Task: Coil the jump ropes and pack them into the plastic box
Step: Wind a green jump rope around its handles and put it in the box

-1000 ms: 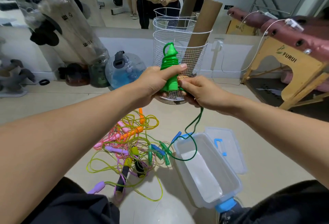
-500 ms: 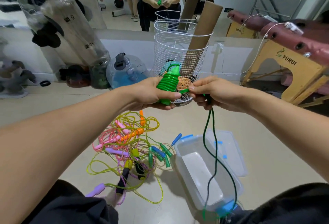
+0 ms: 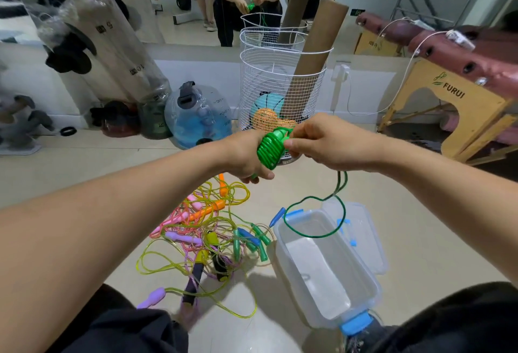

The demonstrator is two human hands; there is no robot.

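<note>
Left hand [image 3: 246, 153] grips the coiled green rope [image 3: 269, 148] above the floor; right hand [image 3: 325, 142] pinches its cord. Loose cord hangs over the open box [image 3: 322, 265]. Tangled ropes [image 3: 201, 237] lie just left of the box.

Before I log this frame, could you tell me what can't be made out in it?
- Head view: handles of the green jump rope, hidden under its coils and the left hand.
- Right hand: fingertips behind the coil, so the pinch is unclear.
- Plastic box: near end hidden by a dark sleeve.
- Rope pile: count unreadable, tangled.

floor [image 3: 420, 240]: pale tile | wall mirror [image 3: 168, 2] | wire basket [image 3: 269, 86] | massage table [image 3: 448, 52], perhaps
</note>
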